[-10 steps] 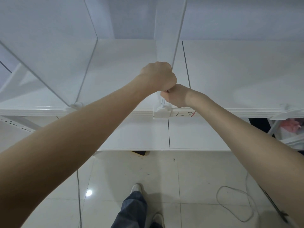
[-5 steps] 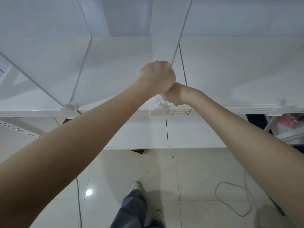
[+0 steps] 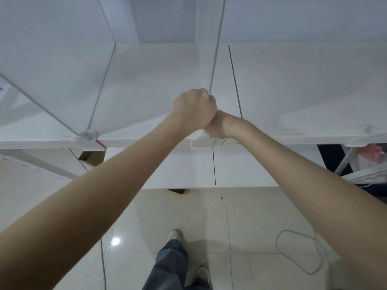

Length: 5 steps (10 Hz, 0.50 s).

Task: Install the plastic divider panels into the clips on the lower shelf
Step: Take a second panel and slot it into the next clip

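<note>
Both hands, left hand (image 3: 193, 109) stacked on right hand (image 3: 217, 127), fists closed on the divider panel (image 3: 214, 59), have sunk nearer the clip (image 3: 202, 142) on the shelf (image 3: 293, 139), suggesting it's seating.

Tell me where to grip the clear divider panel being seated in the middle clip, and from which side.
Grip the divider panel by its thin front edge, low, just above the clip, from the aisle side. It stands upright and edge-on, so both hands stack there, fists closed.

divider panel (image 3: 213, 59) base hidden behind hands, clip (image 3: 202, 142) partly covered
</note>
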### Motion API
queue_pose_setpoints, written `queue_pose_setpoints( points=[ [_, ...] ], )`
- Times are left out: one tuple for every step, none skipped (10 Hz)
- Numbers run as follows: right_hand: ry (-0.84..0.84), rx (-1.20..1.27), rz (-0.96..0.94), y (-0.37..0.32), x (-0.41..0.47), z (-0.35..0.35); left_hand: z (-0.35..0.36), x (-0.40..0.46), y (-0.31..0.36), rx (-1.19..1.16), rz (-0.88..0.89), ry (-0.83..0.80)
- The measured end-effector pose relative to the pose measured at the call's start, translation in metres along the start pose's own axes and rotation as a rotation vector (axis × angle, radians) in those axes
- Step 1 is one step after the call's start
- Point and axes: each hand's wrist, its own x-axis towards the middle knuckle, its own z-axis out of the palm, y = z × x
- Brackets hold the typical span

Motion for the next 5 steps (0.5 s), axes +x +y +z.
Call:
queue_pose_setpoints(
  points=[
    [0.015, 0.114, 0.05, 0.005, 0.007, 0.0, -0.006, 0.004, 0.001, 0.005, 0.069, -0.002],
    [0.006, 0.057, 0.018, 0.005, 0.004, 0.002, -0.002, 0.001, -0.001, 0.101, 0.114, -0.029],
    [0.005, 0.045, 0.033, 0.004, -0.003, 0.0, -0.006, 0.0, 0.003, 0.039, 0.072, -0.033],
    [0.025, 0.032, 0.059, 0.01, -0.009, 0.005, -0.01, 0.002, -0.002, 0.107, 0.074, -0.035],
    [0.128, 0.145, 0.015, 0.025, -0.015, 0.011, -0.012, 0.002, -0.012, 0.202, 0.182, -0.048]
  ],
)
